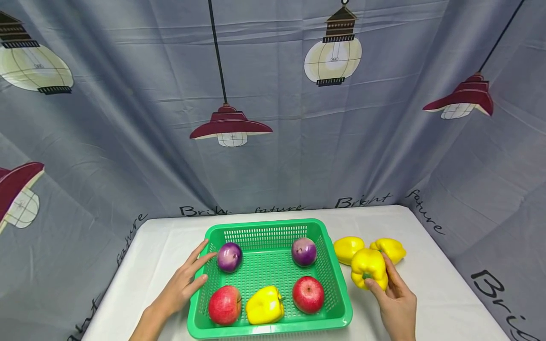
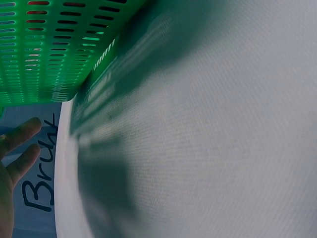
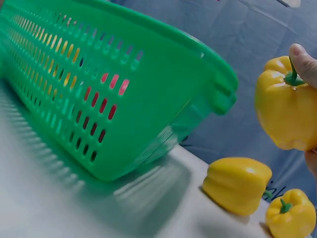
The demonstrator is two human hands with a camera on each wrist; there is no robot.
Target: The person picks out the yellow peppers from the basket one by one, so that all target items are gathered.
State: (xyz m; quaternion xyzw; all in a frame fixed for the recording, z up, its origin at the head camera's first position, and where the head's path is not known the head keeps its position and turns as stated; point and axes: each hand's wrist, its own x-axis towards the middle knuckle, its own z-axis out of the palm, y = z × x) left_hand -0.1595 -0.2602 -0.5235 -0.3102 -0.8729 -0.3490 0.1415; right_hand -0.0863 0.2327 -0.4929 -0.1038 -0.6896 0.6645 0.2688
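Observation:
My right hand (image 1: 396,298) grips a yellow bell pepper (image 1: 368,268) by its sides, to the right of a green plastic basket (image 1: 346,303). The right wrist view shows this pepper (image 3: 285,109) held above the table, its green stem near the thumb. Spread fingers of my left hand (image 1: 181,284) lie at the basket's left rim, holding nothing. Inside the basket are two purple onions, one left (image 1: 229,257) and one right (image 1: 304,251). Along its near side sit a red apple (image 1: 224,305), a yellow bell pepper (image 1: 265,305) and another red apple (image 1: 308,294).
Two more yellow bell peppers, one nearer the basket (image 1: 347,249) and one farther right (image 1: 389,249), lie on the white table (image 1: 443,293) behind the held one. A grey curtain (image 1: 281,170) printed with lamps hangs behind the table and along its sides.

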